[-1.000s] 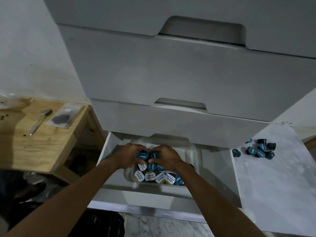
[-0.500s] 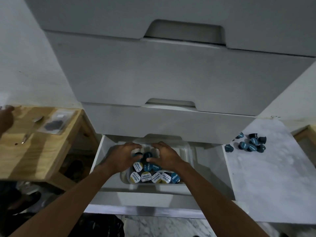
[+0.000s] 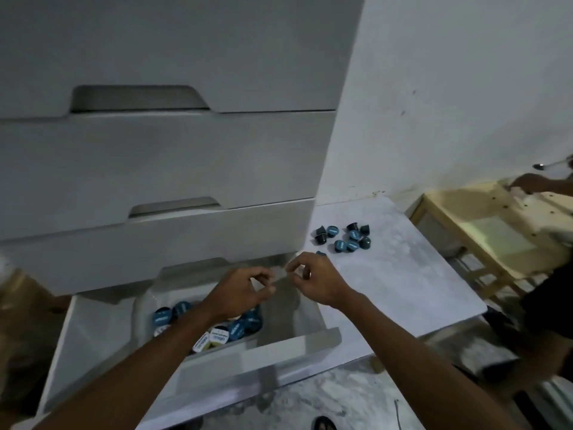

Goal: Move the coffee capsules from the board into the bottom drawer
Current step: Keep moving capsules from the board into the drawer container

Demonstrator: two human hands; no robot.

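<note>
A: Above the bottom drawer (image 3: 192,364): left hand (image 3: 240,293) and right hand (image 3: 313,282), both loosely curled, gripping nothing visible.

B: And the coffee capsules (image 3: 342,238)?

A: Clustered on the board (image 3: 400,274), up and right of the drawer, no long axis. Right hand nearer; one capsule just beyond its knuckles.

B: Anything blocking?

A: Probably not. Beyond the board, only a wooden table (image 3: 483,225), well clear

Wooden table (image 3: 483,212) (far right), spoon (image 3: 550,164) above.
</note>
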